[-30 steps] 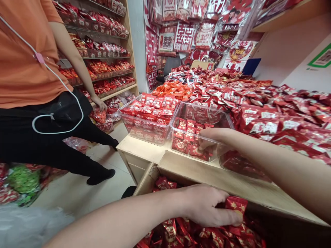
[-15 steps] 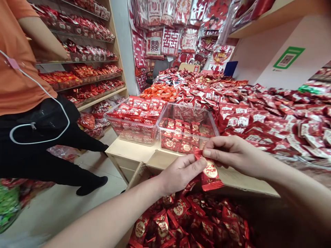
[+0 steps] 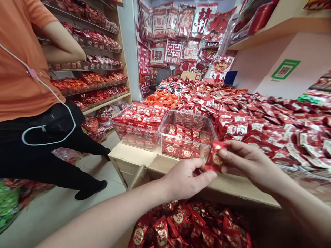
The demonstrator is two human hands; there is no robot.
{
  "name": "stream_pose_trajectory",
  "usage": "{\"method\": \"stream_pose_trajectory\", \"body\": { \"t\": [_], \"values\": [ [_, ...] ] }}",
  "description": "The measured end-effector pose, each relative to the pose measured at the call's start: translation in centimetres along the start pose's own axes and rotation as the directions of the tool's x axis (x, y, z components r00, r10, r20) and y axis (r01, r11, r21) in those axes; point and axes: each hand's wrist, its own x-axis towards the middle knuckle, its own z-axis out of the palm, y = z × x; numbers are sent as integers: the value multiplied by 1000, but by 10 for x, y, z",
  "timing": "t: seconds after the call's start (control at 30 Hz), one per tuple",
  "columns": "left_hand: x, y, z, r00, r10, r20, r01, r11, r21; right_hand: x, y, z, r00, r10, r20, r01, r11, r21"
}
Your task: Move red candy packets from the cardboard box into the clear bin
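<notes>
Between my hands is a small red candy packet (image 3: 214, 156) with a round gold print, held tilted above an open cardboard box. My right hand (image 3: 240, 160) pinches its right side between thumb and fingers. My left hand (image 3: 187, 177) is curled at its lower left end, and a bit of red wrapper shows between thumb and fingers; the rest of that grip is hidden. Many like packets (image 3: 178, 218) lie loose in the cardboard box (image 3: 243, 193) below. Just beyond my hands stands a clear plastic bin (image 3: 161, 137) with the same packets set in rows.
Left of that bin stands another clear bin (image 3: 116, 129) full of red packets. Heaps of red packets (image 3: 261, 120) cover the display behind and right. A person in an orange shirt (image 3: 23, 69) stands at left by stocked shelves (image 3: 97, 74). Red packaging (image 3: 173, 51) hangs at the back.
The packet has turned more upright and moved up and right with my right hand. My left hand has shifted right to the packet's lower end. The view has shifted slightly.
</notes>
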Motion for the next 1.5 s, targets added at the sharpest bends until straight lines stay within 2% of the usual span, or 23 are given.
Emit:
{"method": "stream_pose_trajectory", "body": {
  "t": [0.07,0.1,0.2,0.3,0.4,0.5,0.6,0.73,0.83,0.97,1.1,1.3,1.5],
  "values": [
    [6,10,-11,998,18,53,-29,976,218,9,-2,-8,988,17,-154,-14,1000,18],
    [9,14,-16,995,25,94,-54,947,318,16,-4,-11,981,12,-195,-9,1000,18],
    [22,10,-23,987,21,162,-102,855,509,40,-13,-15,982,-22,-186,35,997,66],
    [32,-14,-20,984,19,178,-118,819,561,67,-22,-7,985,44,-166,-17,986,163],
    [34,-38,-15,995,4,102,-50,890,454,94,-26,4,985,106,-139,-86,985,148],
    [31,-47,-13,999,1,48,-19,926,378,124,-23,12,991,72,-110,-73,997,-6],
    [27,-44,-15,998,21,61,-43,918,394,159,-17,16,998,-3,-57,-16,945,-326],
    [25,-40,-16,998,7,65,-32,916,401,203,-8,28,997,-45,65,78,684,-725],
    [25,-40,-17,997,-5,73,-25,914,406,225,-3,40,986,-20,164,147,560,-816],
    [25,-40,-18,997,-16,82,-18,916,400,241,7,52,977,-12,211,187,520,-834],
    [25,-41,-18,995,-29,95,-11,916,400,250,20,58,979,-54,195,198,453,-869],
    [26,-42,-17,996,1,92,-38,912,408,245,32,63,980,-114,165,192,292,-937],
    [25,-43,-16,998,0,69,-27,921,389,239,32,65,981,-46,190,195,160,-968]
  ]
}}
